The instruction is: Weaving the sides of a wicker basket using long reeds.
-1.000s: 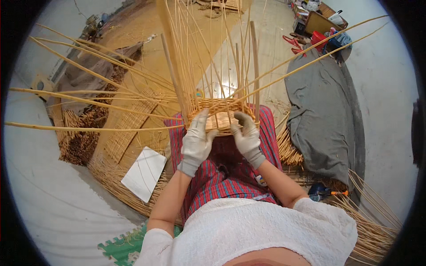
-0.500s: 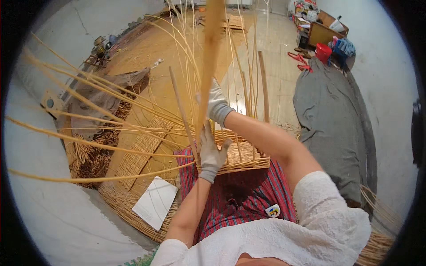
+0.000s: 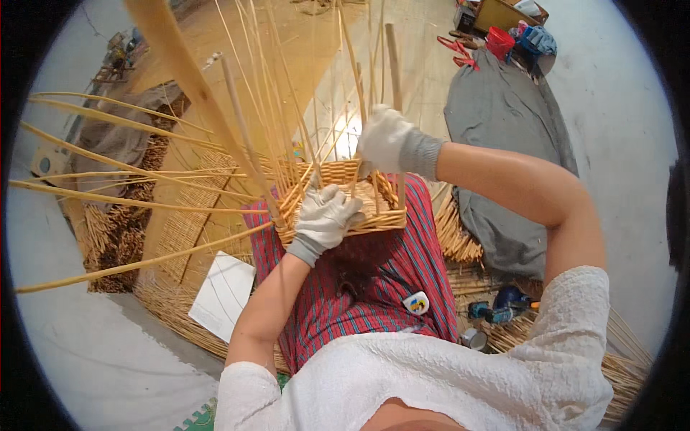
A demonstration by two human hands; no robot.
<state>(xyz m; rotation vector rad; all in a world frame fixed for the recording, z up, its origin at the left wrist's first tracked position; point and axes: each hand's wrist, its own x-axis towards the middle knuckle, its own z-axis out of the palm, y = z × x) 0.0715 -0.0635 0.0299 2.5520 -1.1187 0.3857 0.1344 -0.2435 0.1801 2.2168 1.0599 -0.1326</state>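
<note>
A partly woven wicker basket (image 3: 386,220) rests on my lap, over a red and blue striped cloth (image 3: 420,248). Both my hands wear pale gloves with grey cuffs. My left hand (image 3: 327,215) is closed over the basket's near left part, its fingers curled among the rods there. Above the basket's right side, my right hand (image 3: 392,140) is closed round a thin willow rod; its fingertips are partly hidden. Long willow rods (image 3: 144,208) fan out leftward from the basket, and others rise from its far side. A thick pale stick (image 3: 194,79) stands close to the view at the left corner.
A woven wicker panel (image 3: 183,215) and a white sheet (image 3: 223,294) lie to the left, near bundled sticks (image 3: 126,237). At the right are a grey cloth (image 3: 496,136), cut rods (image 3: 460,233) and a blue power tool (image 3: 503,305). Farther off stands a red bucket (image 3: 499,43).
My right hand has moved right and nearer, from the far left of the basket to above its right side. My left hand's fingers have curled. The view has shifted, and the thick stick leans leftward.
</note>
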